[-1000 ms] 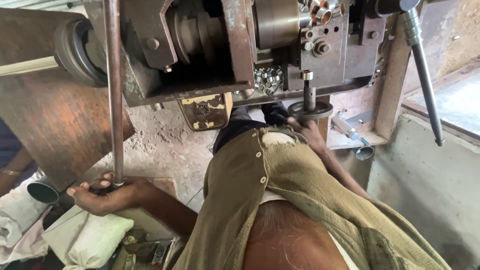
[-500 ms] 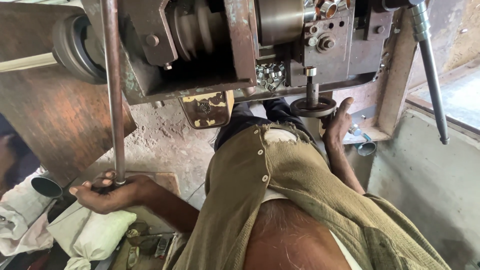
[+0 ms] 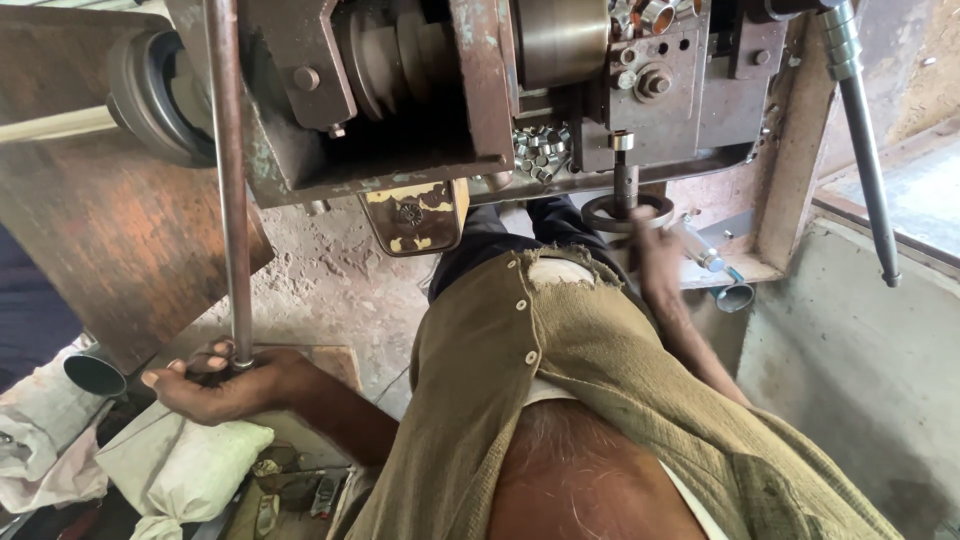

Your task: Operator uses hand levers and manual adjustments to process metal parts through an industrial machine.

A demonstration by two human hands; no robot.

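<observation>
**Both hands on the old machine**

The machine (image 3: 420, 90) fills the top of my view from 10 to 2 o'clock, a rusty block of iron with a stepped pulley and bolted plates; nothing about it looks as if it would shift under a push; at 9 o'clock a big rust-brown plate (image 3: 110, 240) leans beside it. My olive shirt (image 3: 560, 380) takes up the middle at 6 o'clock; below the machine lies the rough concrete floor (image 3: 330, 290).

The long steel rod (image 3: 228, 180) drops straight down from 11 o'clock to my left hand (image 3: 225, 385) at 8 o'clock; that hand is curled round the rod's lower end, fingers closed about it. I judge the rod stiff and heavy for its width, smooth and perhaps oily, so a full wrap low on the shaft grips better than fingertips.

A second dark lever (image 3: 865, 150) hangs at 2 o'clock, untouched. A white sack (image 3: 185, 465) lies just below my left hand.

My right hand (image 3: 655, 255) is up at 1 o'clock, against the small round handwheel (image 3: 620, 213) under the machine's front; it is blurred, so I cannot tell whether it grasps the rim or only rests there. The wheel looks like hard cast metal; its rim is the place to hold. Small bright metal pieces (image 3: 545, 150) sit heaped on the ledge just above.
</observation>
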